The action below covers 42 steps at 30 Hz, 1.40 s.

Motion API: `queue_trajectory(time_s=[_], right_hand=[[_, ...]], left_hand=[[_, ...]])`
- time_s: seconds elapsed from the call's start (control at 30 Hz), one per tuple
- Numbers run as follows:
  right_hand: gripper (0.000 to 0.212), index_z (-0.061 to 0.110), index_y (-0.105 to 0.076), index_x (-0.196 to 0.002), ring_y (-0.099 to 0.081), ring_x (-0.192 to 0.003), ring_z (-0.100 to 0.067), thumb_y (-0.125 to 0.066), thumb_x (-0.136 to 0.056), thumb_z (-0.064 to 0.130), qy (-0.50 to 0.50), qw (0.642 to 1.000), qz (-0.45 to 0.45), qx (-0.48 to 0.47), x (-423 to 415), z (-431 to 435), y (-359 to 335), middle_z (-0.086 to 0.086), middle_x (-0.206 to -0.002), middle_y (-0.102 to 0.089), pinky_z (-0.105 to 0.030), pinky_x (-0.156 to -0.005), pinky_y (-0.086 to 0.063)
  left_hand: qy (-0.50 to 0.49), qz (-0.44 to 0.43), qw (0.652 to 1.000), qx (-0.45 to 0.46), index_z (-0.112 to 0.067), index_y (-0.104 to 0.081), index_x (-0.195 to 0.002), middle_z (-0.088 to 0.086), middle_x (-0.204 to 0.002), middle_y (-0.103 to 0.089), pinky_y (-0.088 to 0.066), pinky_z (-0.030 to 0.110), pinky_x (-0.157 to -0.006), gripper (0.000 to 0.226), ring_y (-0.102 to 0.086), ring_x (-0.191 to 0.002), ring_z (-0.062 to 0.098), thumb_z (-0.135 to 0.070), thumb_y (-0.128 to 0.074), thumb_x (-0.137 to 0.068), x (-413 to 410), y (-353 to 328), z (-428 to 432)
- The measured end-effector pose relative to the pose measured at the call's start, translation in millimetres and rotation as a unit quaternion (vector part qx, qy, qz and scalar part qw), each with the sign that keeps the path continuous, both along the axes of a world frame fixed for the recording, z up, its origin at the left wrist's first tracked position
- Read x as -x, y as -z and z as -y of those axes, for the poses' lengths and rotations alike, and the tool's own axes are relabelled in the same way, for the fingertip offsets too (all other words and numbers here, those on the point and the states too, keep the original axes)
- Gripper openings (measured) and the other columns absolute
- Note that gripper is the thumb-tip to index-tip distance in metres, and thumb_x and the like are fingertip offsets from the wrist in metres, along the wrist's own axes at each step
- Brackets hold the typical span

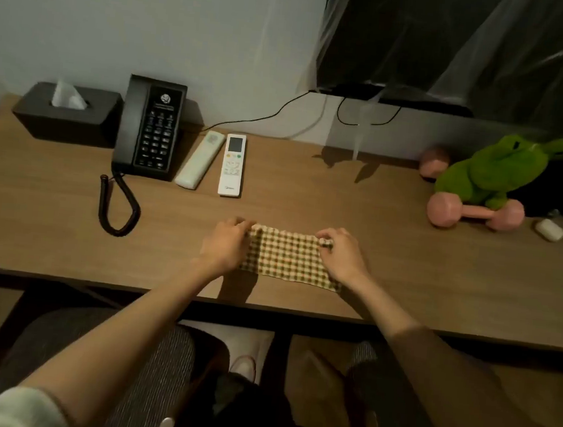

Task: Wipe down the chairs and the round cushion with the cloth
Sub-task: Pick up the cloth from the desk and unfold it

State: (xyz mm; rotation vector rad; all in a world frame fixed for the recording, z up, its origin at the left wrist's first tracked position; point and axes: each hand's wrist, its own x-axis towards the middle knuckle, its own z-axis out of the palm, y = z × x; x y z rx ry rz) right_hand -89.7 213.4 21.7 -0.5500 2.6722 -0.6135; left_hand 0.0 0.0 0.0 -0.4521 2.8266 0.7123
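A checked green-and-cream cloth (288, 257) lies flat on the wooden desk (48, 232), near its front edge. My left hand (227, 244) pinches the cloth's far left corner. My right hand (340, 253) pinches the far right corner. Below the desk edge a grey striped chair seat (161, 374) shows under my left forearm, and part of a second seat (362, 355) shows under my right forearm. No round cushion is in view.
At the back left stand a black tissue box (66, 113) and a black phone (152, 128) with a coiled cord. Two white remotes (231, 165) lie beside the phone. A green plush toy (497, 168), pink dumbbells (472, 213) and a small white case (548, 229) sit at the right.
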Motion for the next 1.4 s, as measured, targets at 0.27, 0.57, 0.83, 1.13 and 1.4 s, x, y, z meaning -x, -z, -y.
queue_trajectory(time_s=[0.27, 0.57, 0.83, 1.13, 1.4], right_hand=[[0.030, 0.013, -0.055, -0.125, -0.054, -0.109, -0.026, -0.043, -0.097, 0.011, 0.024, 0.998, 0.042, -0.042, 17, 16, 36, -0.011, -0.124, -0.055, -0.032, -0.089, -0.044], [0.008, 0.010, -0.057, -0.096, -0.056, -0.096, -0.027, -0.050, -0.093, 0.013, 0.012, 0.997, 0.053, -0.055, 25, 20, 42, -0.011, -0.103, -0.057, -0.027, -0.074, -0.038], [0.004, 0.021, -0.055, -0.093, -0.040, -0.110, -0.021, -0.057, -0.091, 0.019, -0.016, 0.999, -0.016, 0.048, 12, 17, -16, 0.003, -0.108, -0.054, -0.031, -0.086, -0.037], [0.012, 0.027, -0.050, -0.094, -0.053, -0.096, -0.009, -0.054, -0.094, 0.016, -0.043, 0.964, -0.022, 0.262, -59, 12, -101, 0.010, -0.098, -0.053, -0.036, -0.084, -0.052], [0.010, 0.021, -0.047, -0.100, -0.048, -0.080, 0.013, -0.048, -0.096, 0.012, -0.189, 0.922, -0.020, 0.337, -169, 27, -145, 0.017, -0.089, -0.051, -0.010, -0.069, -0.039]], left_hand=[[-0.022, -0.032, 0.999, -0.009, -0.018, -0.059, -0.121, 0.007, -0.118, -0.053, -0.046, 0.040, -0.085, 0.028, -0.049, -0.109, 0.027, -0.019, -0.045, -0.097, 17, 38, 19], [-0.075, -0.095, 0.992, -0.027, -0.015, -0.065, -0.095, 0.005, -0.104, -0.059, -0.038, 0.034, -0.085, 0.009, -0.049, -0.103, 0.024, -0.020, -0.059, -0.091, 18, 39, 21], [-0.111, -0.186, 0.970, -0.107, -0.018, -0.057, -0.095, -0.005, -0.097, -0.063, -0.049, 0.039, -0.087, 0.004, -0.059, -0.094, 0.015, -0.020, -0.054, -0.096, -21, -8, 9], [-0.204, -0.361, 0.898, -0.146, -0.017, -0.056, -0.098, -0.003, -0.096, -0.062, -0.054, 0.024, -0.070, 0.004, -0.060, -0.089, 0.005, -0.016, -0.053, -0.096, -129, -80, -28], [-0.274, -0.439, 0.852, -0.078, -0.022, -0.057, -0.106, -0.009, -0.103, -0.062, -0.045, 0.015, -0.082, 0.012, -0.057, -0.099, 0.001, -0.019, -0.057, -0.094, -265, -124, -58]])
